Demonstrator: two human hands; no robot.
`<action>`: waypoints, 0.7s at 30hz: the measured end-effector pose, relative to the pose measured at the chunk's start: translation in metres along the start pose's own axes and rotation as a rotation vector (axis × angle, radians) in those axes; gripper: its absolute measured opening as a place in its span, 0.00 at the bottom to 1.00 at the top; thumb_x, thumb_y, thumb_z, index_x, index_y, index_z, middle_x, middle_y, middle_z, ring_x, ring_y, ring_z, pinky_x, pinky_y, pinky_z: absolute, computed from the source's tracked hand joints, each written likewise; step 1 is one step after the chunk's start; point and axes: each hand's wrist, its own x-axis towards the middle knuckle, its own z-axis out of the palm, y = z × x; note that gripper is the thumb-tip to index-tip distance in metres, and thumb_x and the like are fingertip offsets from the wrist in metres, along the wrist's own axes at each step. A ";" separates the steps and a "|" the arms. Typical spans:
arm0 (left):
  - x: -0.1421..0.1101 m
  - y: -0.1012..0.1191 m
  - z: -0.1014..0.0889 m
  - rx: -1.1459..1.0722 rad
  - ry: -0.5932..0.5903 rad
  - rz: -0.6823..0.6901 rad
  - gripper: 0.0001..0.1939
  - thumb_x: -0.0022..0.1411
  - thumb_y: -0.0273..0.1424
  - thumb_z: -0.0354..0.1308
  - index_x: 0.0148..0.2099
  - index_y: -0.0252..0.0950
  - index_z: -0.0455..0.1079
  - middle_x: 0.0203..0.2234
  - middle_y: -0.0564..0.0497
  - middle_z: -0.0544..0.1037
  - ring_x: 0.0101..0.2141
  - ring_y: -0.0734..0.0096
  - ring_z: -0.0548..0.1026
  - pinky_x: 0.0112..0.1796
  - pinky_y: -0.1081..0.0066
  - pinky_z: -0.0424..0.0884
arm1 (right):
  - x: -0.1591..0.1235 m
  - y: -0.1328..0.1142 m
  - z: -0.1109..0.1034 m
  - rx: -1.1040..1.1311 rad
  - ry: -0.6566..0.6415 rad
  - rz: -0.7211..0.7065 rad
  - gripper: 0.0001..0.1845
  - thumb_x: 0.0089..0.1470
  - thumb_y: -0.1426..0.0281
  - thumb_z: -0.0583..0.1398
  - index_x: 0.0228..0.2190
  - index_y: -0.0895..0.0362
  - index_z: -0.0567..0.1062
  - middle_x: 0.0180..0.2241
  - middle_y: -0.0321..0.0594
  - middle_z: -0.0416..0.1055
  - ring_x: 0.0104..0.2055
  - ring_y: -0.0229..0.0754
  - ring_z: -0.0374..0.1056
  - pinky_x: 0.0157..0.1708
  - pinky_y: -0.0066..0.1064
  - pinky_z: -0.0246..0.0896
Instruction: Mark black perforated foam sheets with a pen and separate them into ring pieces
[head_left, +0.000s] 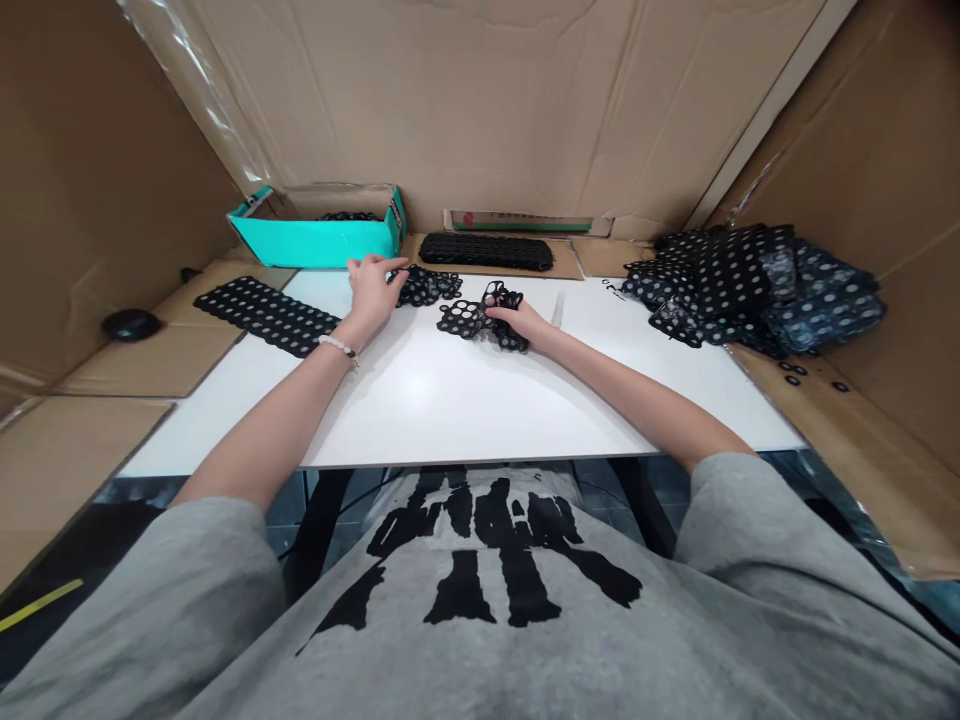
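Right hand [519, 323] pinching a crumpled black perforated sheet [463, 319] at twelve o'clock — left hand [371, 295] open, fingertips on a second tangle [426, 287] at eleven — light holds, no tugging.

Nothing legible; black print on grey T-shirt [487, 560], large stylised lettering, unreadable; printed strip [525, 222] by back wall, red mark, text too small; dark marking on teal box [395, 217] end, unreadable.
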 end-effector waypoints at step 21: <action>-0.001 0.031 0.023 -0.341 -0.110 -0.194 0.17 0.56 0.34 0.67 0.46 0.31 0.78 0.38 0.45 0.83 0.37 0.66 0.76 0.41 0.65 0.71 | 0.007 0.004 0.001 0.046 0.013 0.004 0.17 0.34 0.79 0.58 0.31 0.55 0.71 0.33 0.36 0.78 0.43 0.46 0.77 0.54 0.45 0.69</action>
